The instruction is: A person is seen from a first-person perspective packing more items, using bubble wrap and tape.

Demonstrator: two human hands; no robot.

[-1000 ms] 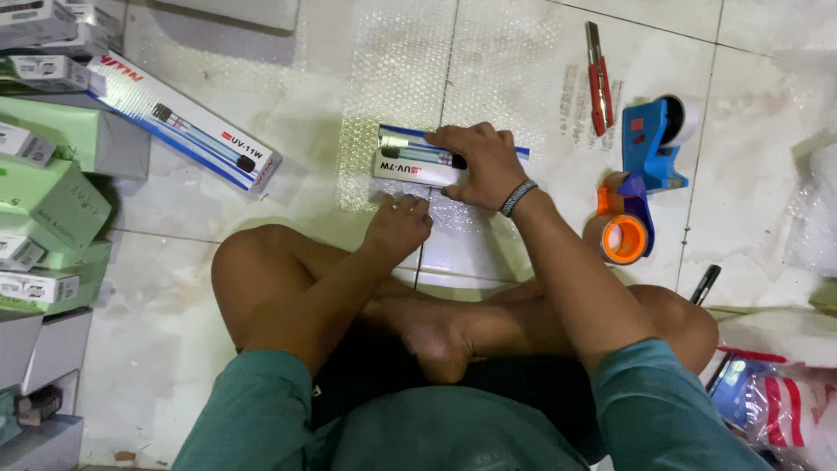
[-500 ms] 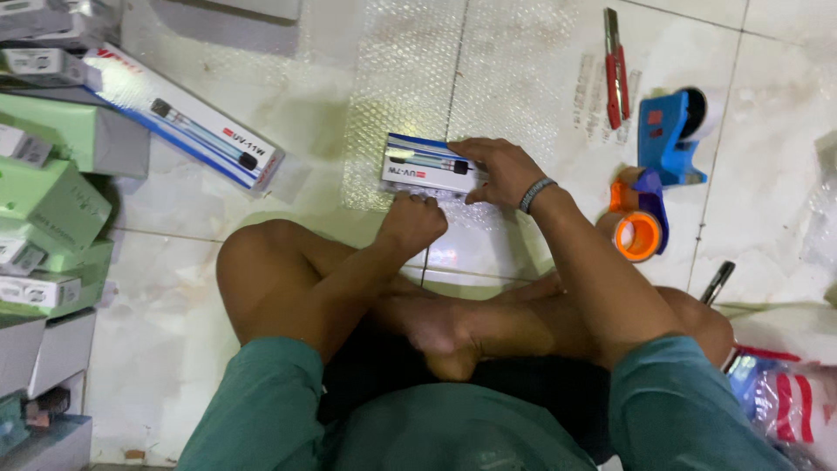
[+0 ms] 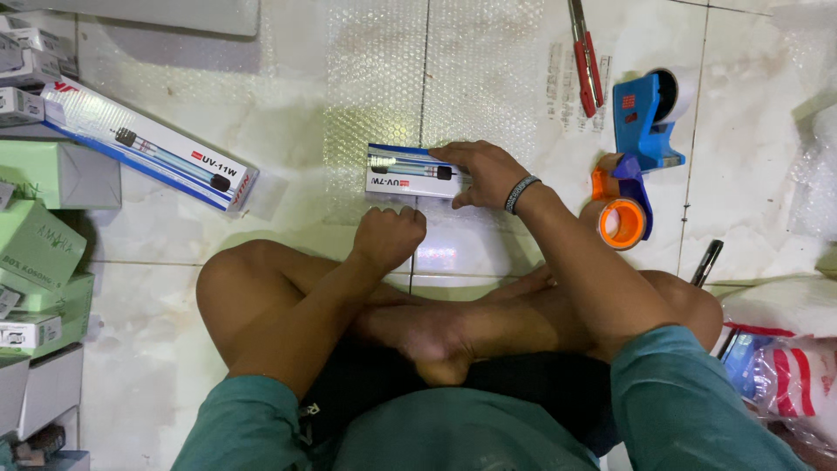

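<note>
While the small white and blue box (image 3: 410, 172) lies on the sheet of bubble wrap (image 3: 436, 96) spread over the tiled floor (image 3: 157, 262), just ahead of the crossed legs, it is held down at its right end by the right hand (image 3: 484, 172), whose fingers are laid flat over the top and curled round the far edge, so that grip is closed on the box. The left hand (image 3: 390, 237) is balled into a loose fist just below the box's left half, apart from it; whether the wrap's near edge is pinched in that grip cannot be told. The work is best done, it is judged, with the box kept square to the wrap's edges and pressed firmly, so that the film can be drawn taut without creasing. A longer box of the same colours (image 3: 148, 146) lies well to the left, beside stacked green cartons (image 3: 39, 244). To the right are a red-handled cutter (image 3: 584, 57), a blue tape dispenser (image 3: 645, 113), an orange tape roll (image 3: 621, 222) and a black pen (image 3: 706, 262), all near the right forearm, where they could be knocked by a wide sweep. The knees crowd the near edge of the sheet.
</note>
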